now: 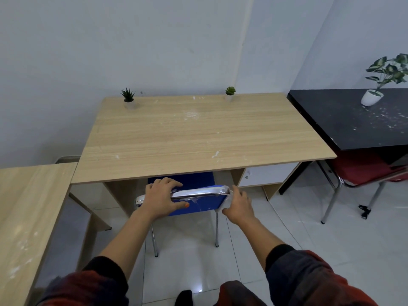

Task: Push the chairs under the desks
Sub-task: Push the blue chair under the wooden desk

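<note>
Your left hand (162,198) and right hand (239,205) grip the chrome top rail of the blue chair (198,191), whose seat sits partly under the light wood tabletop (198,133) just beyond them. Off to your right hand's side, a red chair (362,171) stands partly under the black tabletop (353,127).

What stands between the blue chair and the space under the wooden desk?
Nothing visible. The blue chair is already partly under the wooden desk, between its side panels. Left hand and right hand grip the chrome backrest bar.
</note>
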`<state>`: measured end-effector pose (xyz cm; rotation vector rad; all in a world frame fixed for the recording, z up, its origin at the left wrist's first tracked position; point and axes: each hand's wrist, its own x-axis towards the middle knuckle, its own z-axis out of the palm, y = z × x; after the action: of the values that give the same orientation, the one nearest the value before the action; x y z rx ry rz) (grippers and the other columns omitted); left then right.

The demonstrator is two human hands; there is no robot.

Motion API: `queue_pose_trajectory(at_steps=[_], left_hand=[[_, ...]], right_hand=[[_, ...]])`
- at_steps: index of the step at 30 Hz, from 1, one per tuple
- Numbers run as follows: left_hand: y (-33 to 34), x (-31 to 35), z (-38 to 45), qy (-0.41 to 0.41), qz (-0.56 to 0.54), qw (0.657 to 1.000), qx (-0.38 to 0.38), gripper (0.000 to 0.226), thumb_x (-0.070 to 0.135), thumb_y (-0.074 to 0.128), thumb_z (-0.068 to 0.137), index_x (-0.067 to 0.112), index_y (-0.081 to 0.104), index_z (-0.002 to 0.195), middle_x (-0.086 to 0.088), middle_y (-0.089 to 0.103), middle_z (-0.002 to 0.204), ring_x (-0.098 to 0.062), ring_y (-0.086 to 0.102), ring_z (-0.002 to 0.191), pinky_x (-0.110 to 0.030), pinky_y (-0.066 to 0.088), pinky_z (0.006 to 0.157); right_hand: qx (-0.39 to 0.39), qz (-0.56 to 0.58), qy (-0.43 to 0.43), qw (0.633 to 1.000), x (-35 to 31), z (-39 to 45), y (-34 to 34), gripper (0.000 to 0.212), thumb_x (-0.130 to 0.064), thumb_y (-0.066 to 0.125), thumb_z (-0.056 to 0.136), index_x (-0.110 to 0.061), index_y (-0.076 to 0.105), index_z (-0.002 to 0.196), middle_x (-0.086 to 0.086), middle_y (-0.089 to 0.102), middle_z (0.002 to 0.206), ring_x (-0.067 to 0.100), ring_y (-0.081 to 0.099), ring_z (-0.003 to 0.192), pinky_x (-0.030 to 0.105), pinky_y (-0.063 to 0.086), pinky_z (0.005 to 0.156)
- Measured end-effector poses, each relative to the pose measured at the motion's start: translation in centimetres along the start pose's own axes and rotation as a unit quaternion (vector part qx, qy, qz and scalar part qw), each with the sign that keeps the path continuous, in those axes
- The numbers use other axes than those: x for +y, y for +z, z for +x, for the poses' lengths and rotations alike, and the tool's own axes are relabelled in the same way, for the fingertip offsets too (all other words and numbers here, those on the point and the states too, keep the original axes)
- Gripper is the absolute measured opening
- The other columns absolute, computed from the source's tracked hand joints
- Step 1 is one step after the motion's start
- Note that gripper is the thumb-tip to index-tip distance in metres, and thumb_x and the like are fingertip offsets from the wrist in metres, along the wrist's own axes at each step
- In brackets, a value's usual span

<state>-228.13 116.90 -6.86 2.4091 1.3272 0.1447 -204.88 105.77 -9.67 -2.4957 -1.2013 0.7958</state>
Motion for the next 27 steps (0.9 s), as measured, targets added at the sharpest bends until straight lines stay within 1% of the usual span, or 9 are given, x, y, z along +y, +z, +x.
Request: queue_pose_trajectory(at_steps=[3,6,9,13,17,19,22,24,27], left_hand=[[0.3,2.4,0.7,0.015,-0.049,0.999,-0.013,0.059,0.057,0.069,0.08,0.032,0.055,0.132,0.007,0.052,0.135,-0.018,0.044,0.123,-0.041,0.036,0.102],[0.8,5.9,1.4,0.025,-0.087,0.996,-0.019,0.047,0.042,0.069,0.086,0.029,0.057,0.129,0.005,0.052,0.133,-0.02,0.046,0.122,-0.043,0.038,0.101],[1.9,9.7,1.8,0.05,-0.107,0.993,-0.028,0.038,0.038,0.069,0.087,0.028,0.062,0.123,0.005,0.054,0.129,-0.02,0.049,0.118,-0.043,0.04,0.096],[3.1,13.9,2.1,0.077,-0.122,0.989,-0.034,0.034,0.04,0.071,0.085,0.03,0.065,0.118,0.006,0.057,0.127,-0.018,0.053,0.117,-0.044,0.042,0.098],[3.6,17.4,2.4,0.084,-0.177,0.98,-0.042,0.033,0.036,0.073,0.084,0.029,0.065,0.116,0.004,0.057,0.124,-0.018,0.053,0.115,-0.045,0.045,0.098],[4.0,19.1,2.3,0.081,-0.193,0.977,-0.045,0.033,0.034,0.073,0.085,0.027,0.065,0.116,0.002,0.057,0.125,-0.018,0.053,0.116,-0.044,0.046,0.099],[4.3,21.1,1.8,0.078,-0.215,0.972,-0.046,0.032,0.032,0.071,0.088,0.024,0.065,0.119,0.003,0.056,0.126,-0.014,0.052,0.114,-0.037,0.044,0.1],[4.4,22.2,1.3,0.073,-0.245,0.966,-0.05,0.031,0.03,0.07,0.089,0.024,0.065,0.119,0.005,0.056,0.124,-0.011,0.05,0.11,-0.03,0.043,0.095],[4.6,23.7,0.6,0.056,-0.276,0.958,-0.047,0.031,0.03,0.069,0.089,0.025,0.065,0.12,0.008,0.058,0.123,-0.01,0.053,0.11,-0.028,0.043,0.09]], right_hand=[[0.009,0.046,-0.006,0.999,-1.0,-0.1,-0.5,0.081,-0.013,0.066,0.088,-0.021,0.021,0.154,0.014,0.034,0.149,0.033,0.034,0.136,0.043,0.039,0.107],[0.017,0.117,0.003,0.993,-1.5,-0.3,-1.9,0.064,-0.008,0.058,0.091,-0.019,0.034,0.149,0.013,0.039,0.145,0.031,0.043,0.13,0.041,0.043,0.105],[0.022,0.176,0.006,0.984,-0.7,-0.9,-3.9,0.047,-0.016,0.061,0.093,-0.017,0.049,0.138,0.009,0.05,0.138,0.024,0.052,0.119,0.033,0.046,0.094],[0.035,0.251,0.014,0.967,1.6,-1.9,-6.4,0.033,-0.017,0.064,0.093,-0.017,0.059,0.125,0.005,0.058,0.128,0.017,0.054,0.11,0.025,0.041,0.082],[0.058,0.305,0.031,0.95,4.3,-2.7,-9.0,0.024,-0.018,0.064,0.092,-0.02,0.063,0.115,0.004,0.063,0.114,0.016,0.058,0.101,0.023,0.044,0.075],[0.065,0.323,0.034,0.944,5.7,-3.1,-10.2,0.021,-0.019,0.064,0.092,-0.019,0.065,0.113,0.002,0.062,0.107,0.017,0.059,0.1,0.026,0.046,0.08],[0.067,0.345,0.034,0.936,7.4,-3.6,-11.4,0.021,-0.019,0.064,0.093,-0.017,0.066,0.113,0.001,0.062,0.105,0.018,0.06,0.102,0.029,0.047,0.084],[0.067,0.353,0.03,0.933,8.4,-3.8,-11.9,0.021,-0.018,0.063,0.093,-0.017,0.066,0.114,0.001,0.063,0.106,0.017,0.06,0.101,0.028,0.046,0.083],[0.067,0.359,0.011,0.931,9.5,-3.9,-12.9,0.02,-0.02,0.063,0.093,-0.018,0.067,0.113,0.0,0.063,0.107,0.016,0.059,0.101,0.027,0.045,0.082]])
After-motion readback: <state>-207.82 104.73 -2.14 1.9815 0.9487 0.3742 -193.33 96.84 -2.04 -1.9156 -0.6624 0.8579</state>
